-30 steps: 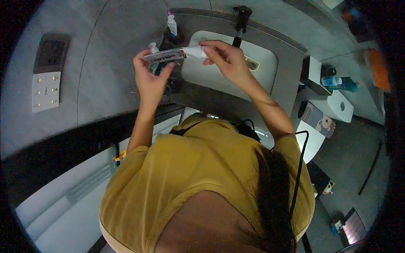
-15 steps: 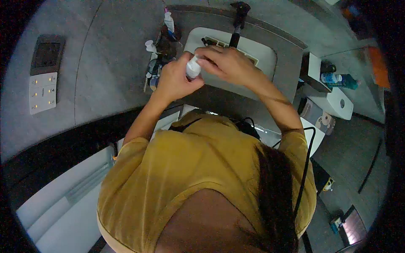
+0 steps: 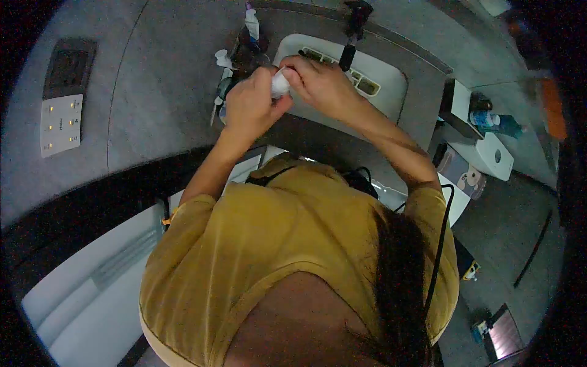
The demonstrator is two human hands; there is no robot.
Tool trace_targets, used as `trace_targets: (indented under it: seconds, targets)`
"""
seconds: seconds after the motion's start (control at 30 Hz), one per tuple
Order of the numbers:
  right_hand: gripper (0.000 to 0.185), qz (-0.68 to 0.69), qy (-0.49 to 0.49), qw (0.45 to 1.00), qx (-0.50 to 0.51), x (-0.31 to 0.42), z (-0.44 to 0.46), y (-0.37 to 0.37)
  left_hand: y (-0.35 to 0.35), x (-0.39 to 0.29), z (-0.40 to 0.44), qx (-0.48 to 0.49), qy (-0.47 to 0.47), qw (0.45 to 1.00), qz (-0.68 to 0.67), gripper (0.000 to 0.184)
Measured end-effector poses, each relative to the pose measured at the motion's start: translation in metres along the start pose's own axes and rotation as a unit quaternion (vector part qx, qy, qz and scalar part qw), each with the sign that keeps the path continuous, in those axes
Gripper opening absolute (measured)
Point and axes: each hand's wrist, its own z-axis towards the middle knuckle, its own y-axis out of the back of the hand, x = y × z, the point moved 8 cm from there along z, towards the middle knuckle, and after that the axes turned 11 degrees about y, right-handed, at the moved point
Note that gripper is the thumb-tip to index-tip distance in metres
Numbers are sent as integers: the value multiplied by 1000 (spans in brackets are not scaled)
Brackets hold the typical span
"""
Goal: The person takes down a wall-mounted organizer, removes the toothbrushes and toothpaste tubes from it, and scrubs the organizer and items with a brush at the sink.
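My left hand point(image 3: 249, 103) is closed around a small white bottle point(image 3: 280, 87), which looks tilted. At the bottle's top end, the fingers of my right hand point(image 3: 324, 84) are pinched; what exactly sits between them is partly hidden. Both hands are together above the near left rim of a white sink point(image 3: 392, 92). In the basin lies a pale tray with compartments point(image 3: 367, 87), partly covered by my right hand. A black faucet point(image 3: 350, 54) reaches over it from the back.
Left of the sink stand a bottle with a white top point(image 3: 252, 24), a small white cup-like item point(image 3: 223, 59) and other toiletries. On the right are a teal bottle point(image 3: 509, 125) and a white box point(image 3: 492, 156). A white control panel point(image 3: 61, 125) is on the left wall.
The view has shifted slightly. Both hands stay on the white bottle, and my right fingers have turned a little at its top. More of the tray in the sink shows.
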Motion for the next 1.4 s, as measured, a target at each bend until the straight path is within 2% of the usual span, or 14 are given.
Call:
trace_targets:
  seconds: [0.27, 0.33, 0.4, 0.47, 0.6, 0.77, 0.93, 0.97, 1.0, 1.03, 1.07, 1.13, 1.27, 1.4]
  targets:
    - [11, -52, 132, 989, 43, -17, -2, -15, -8, 5, 1, 100, 30, 992, -75, 42]
    - [13, 18, 56, 997, 57, -35, 1, -13, -7, 4, 1, 163, 57, 969, -178, 42]
    - [21, 92, 50, 993, 50, -27, 5, -8, -10, 1, -1, 180, 78, 961, -196, 43]
    - [29, 429, -141, 891, 52, -30, 4, -11, 5, -9, 1, 76, -2, 970, -229, 44]
    - [32, 560, -156, 814, -3, -13, 12, 4, 12, -6, -2, 70, -43, 960, -266, 47]
    - [32, 588, -158, 793, -2, -5, 14, 11, 5, 2, -4, 91, -23, 934, -345, 43]
    - [27, 543, -156, 825, -20, -5, 12, 18, 12, 1, 3, 121, -13, 949, -291, 37]
    - [29, 332, 1, 942, -40, 12, 18, 35, 9, 6, 2, 120, 19, 955, -269, 37]
    - [36, 98, 160, 980, -67, 42, 16, 42, 7, 11, -1, 115, 55, 961, -246, 38]
    - [43, 94, 127, 984, -77, 47, 8, 34, 5, 9, -2, 112, 62, 944, -304, 39]
    - [51, 89, 93, 988, -85, 47, 0, 24, 8, 5, -5, 119, 35, 957, -264, 38]
    - [47, 71, 49, 994, -71, 31, -5, 8, -13, 21, -12, 135, 77, 958, -242, 38]
    - [34, -18, 133, 986, -96, 60, -12, -6, -11, 27, -15, 149, 99, 948, -263, 36]
    - [39, 111, 65, 990, -58, 32, 6, -12, -8, 43, -22, 105, 121, 949, -270, 30]
